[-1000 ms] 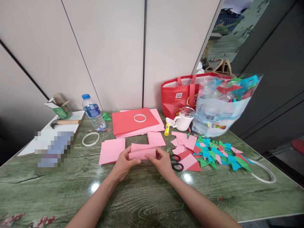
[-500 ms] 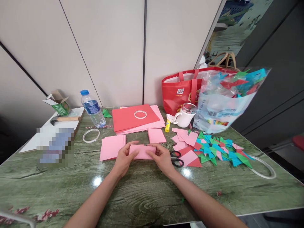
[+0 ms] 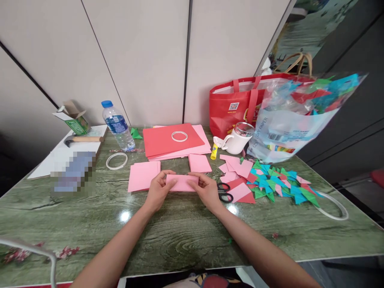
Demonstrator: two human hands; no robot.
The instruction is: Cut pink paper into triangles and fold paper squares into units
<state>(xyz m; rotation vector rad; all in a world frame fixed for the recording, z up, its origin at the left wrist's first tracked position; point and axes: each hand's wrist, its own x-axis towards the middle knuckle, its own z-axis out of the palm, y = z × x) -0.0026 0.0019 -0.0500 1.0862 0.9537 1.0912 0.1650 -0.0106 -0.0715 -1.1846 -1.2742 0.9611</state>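
A folded pink sheet of paper (image 3: 182,183) is held level just above the table. My left hand (image 3: 159,190) pinches its left end, thumb in front and fingers behind. At the right end my right hand (image 3: 207,191) grips it the same way. Left of my left hand lies a stack of pink paper squares (image 3: 142,176). A smaller stack of pink paper (image 3: 200,163) sits just beyond my right hand. Black-handled scissors (image 3: 225,193) lie to its right, their blades hidden behind that hand.
Red sheets (image 3: 162,142) with a tape roll (image 3: 179,136) lie behind. A water bottle (image 3: 118,126), hammer (image 3: 85,139) and box (image 3: 75,120) stand left. Glue stick (image 3: 214,152), white mug (image 3: 237,142), red bag (image 3: 223,108), plastic bag (image 3: 279,140) and folded paper pieces (image 3: 274,182) are right.
The camera view has shifted, so the table items sit a little higher in the picture. Both hands keep hold of the folded pink paper, with little visible change in their grip.
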